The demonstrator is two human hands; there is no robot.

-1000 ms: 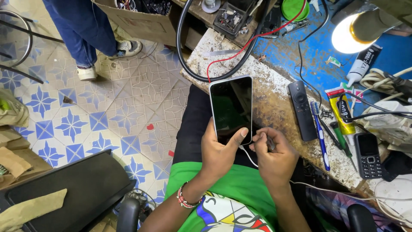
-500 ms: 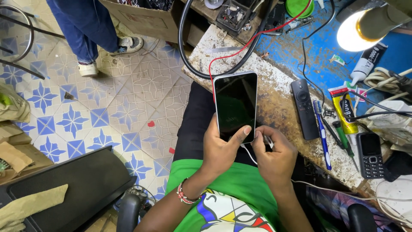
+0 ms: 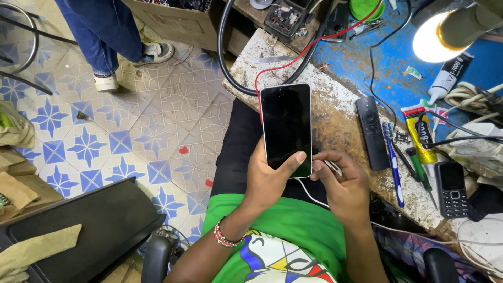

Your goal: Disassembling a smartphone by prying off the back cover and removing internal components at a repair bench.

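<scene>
Left hand [image 3: 267,178] fingers clamped on smartphone [image 3: 285,128]; right hand [image 3: 340,181] fingers pinch white cable plug [image 3: 332,166]. Keep phone steady, align plug squarely with bottom port, press gently.

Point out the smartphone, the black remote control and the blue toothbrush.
smartphone [image 3: 285,128], head view, middle of its dark screen.
black remote control [image 3: 371,137], head view, middle of its body, on the workbench.
blue toothbrush [image 3: 394,170], head view, on its handle, right of the remote.
</scene>
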